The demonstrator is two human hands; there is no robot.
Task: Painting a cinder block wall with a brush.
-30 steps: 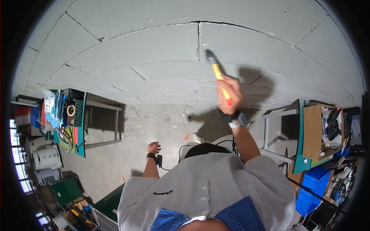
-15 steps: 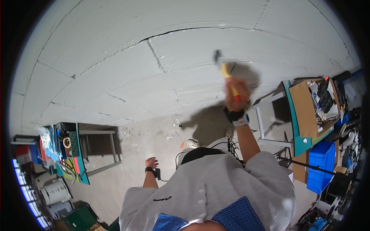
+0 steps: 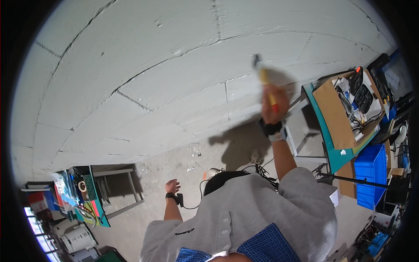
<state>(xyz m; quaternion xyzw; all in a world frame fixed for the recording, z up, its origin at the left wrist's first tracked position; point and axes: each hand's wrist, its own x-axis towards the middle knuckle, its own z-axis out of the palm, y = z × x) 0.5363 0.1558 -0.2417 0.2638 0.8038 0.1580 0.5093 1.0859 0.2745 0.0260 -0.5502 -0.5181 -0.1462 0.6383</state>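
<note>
My right hand [image 3: 276, 103] is wrapped round the handle of a paintbrush [image 3: 264, 77], held out in front of a white block wall [image 3: 183, 70]. The brush has a yellow handle with a red end and a dark tip pointing at the wall. Motion blurs it, and I cannot tell whether the bristles touch the surface. Low on the left, my left hand [image 3: 173, 186] hangs beside my body with its fingers loosely apart and nothing in them. Each wrist wears a black band; a cable runs from the left one.
On the right, a green-topped table [image 3: 325, 126] bears a cardboard box [image 3: 334, 115] of cables and black items, with a blue crate [image 3: 370, 174] beside it. Another table [image 3: 104, 214] at left holds tape and bags. A thin black pole [image 3: 371, 182] crosses the right side.
The view has turned, so wall joints and tables appear shifted. My right hand and the brush sit slightly further right in the picture. My left hand still hangs in about the same place.
</note>
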